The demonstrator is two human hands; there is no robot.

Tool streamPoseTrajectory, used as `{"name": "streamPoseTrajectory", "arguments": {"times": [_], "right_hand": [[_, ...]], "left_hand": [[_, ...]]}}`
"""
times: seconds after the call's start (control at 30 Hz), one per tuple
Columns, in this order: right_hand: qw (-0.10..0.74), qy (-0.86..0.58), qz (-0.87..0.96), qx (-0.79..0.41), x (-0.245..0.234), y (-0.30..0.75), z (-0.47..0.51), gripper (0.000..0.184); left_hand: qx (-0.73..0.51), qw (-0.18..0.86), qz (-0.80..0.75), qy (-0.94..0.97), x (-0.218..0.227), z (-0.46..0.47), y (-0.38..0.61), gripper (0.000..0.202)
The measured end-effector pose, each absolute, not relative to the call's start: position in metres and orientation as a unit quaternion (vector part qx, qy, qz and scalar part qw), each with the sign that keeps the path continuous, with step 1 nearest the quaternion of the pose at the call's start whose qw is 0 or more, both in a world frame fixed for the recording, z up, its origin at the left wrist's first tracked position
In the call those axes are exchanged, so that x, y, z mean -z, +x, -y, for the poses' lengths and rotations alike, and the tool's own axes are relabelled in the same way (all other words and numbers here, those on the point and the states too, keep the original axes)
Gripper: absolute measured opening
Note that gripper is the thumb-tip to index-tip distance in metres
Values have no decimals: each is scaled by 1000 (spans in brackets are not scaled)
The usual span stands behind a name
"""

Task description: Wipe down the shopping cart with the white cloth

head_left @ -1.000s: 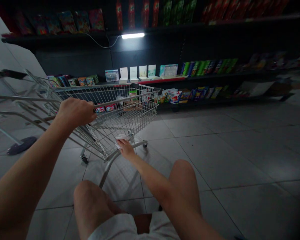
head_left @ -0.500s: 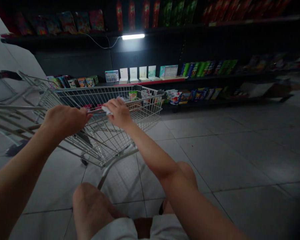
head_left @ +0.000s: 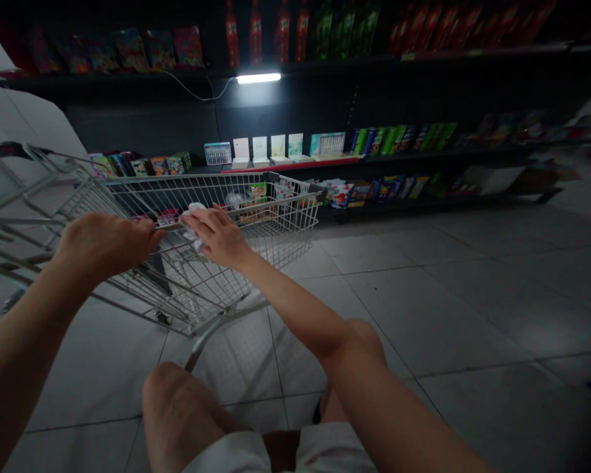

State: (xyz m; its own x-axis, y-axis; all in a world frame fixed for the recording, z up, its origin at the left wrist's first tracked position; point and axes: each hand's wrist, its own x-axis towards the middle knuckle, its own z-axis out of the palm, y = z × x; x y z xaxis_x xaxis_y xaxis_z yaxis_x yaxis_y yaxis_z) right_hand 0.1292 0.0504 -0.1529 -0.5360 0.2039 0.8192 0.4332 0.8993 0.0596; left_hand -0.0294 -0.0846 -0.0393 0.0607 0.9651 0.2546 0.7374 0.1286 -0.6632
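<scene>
A metal wire shopping cart (head_left: 270, 207) stands in front of me, side-on. My left hand (head_left: 103, 242) is closed around the near top rail of its basket. Farther along the same rail, my right hand (head_left: 220, 235) presses a crumpled white cloth (head_left: 194, 208) against the metal. The cloth bunches out past the fingertips, and part of it is hidden under the palm. Inside the basket I see a green packet (head_left: 259, 191), something clear and plastic (head_left: 236, 199) and red packets (head_left: 168, 217) near the hands.
Behind the cart runs a dark shelf unit (head_left: 295, 98) with bottles (head_left: 282, 33), boxes (head_left: 328, 144) and snack packets (head_left: 339, 193). A lit tube lamp (head_left: 259, 78) hangs under the upper shelf. More cart frame (head_left: 34, 180) is at left. Grey tiles (head_left: 398, 302) cover the floor.
My right hand and the cloth have slid left along the rail, and more of the cloth shows. My left hand has also shifted left. The cart looks slightly displaced to the left.
</scene>
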Motion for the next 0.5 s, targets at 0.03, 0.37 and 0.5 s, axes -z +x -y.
{"name": "streamPoseTrajectory", "arguments": {"times": [0.03, 0.37, 0.5], "right_hand": [[444, -188, 867, 129, 159, 147, -64, 59], [577, -264, 771, 53, 181, 175, -91, 45], [526, -161, 832, 64, 214, 108, -67, 40]], "left_hand": [[-171, 345, 673, -631, 38, 86, -34, 70], [-73, 162, 683, -708, 38, 50, -46, 69], [-62, 147, 687, -709, 44, 40, -45, 71]]}}
